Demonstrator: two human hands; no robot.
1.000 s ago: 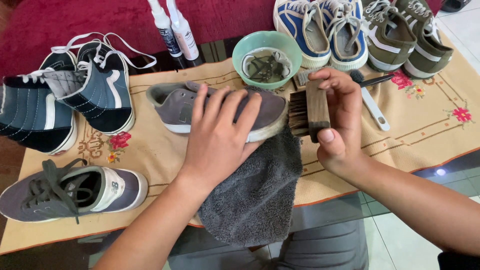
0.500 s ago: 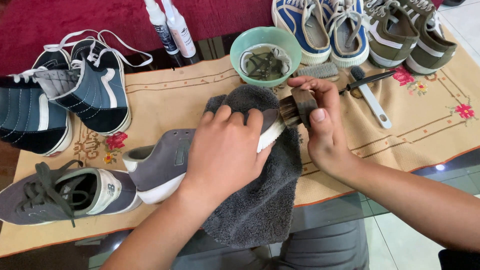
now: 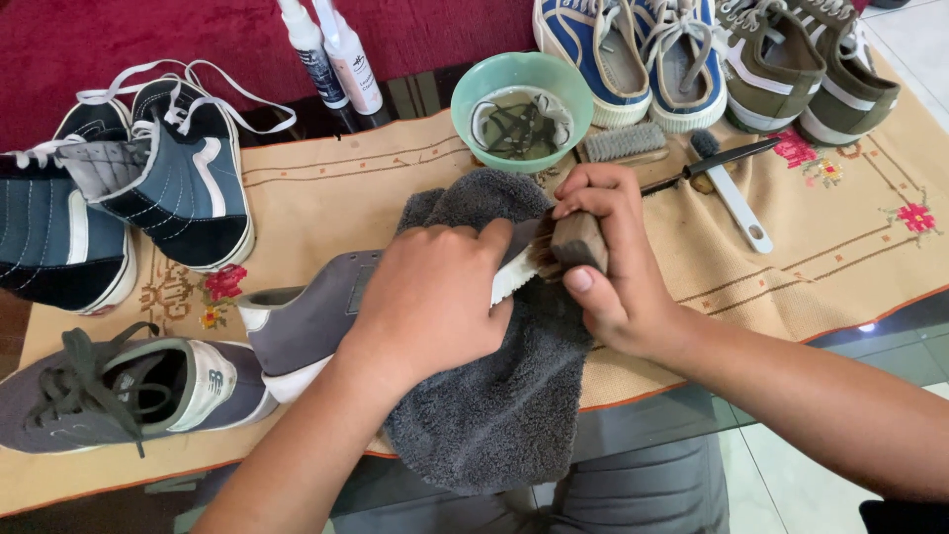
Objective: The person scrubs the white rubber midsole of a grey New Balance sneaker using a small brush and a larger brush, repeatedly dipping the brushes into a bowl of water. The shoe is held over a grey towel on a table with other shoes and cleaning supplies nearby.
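- Since half a second ago, little has moved: the grey shoe point(image 3: 316, 316) lies tilted on the grey towel point(image 3: 504, 415) near the front edge of the beige embroidered cloth point(image 3: 840, 247), as before.
- Left hand point(image 3: 430, 297) presses down on the shoe, fingers curled over it.
- Right hand point(image 3: 613, 267) is clenched round a wooden brush point(image 3: 571, 242), bristles against the white sole.
- Behind them stands a green bowl point(image 3: 521, 74) holding laces in water.
- Its matching grey shoe point(image 3: 129, 391) lies at the front left corner.
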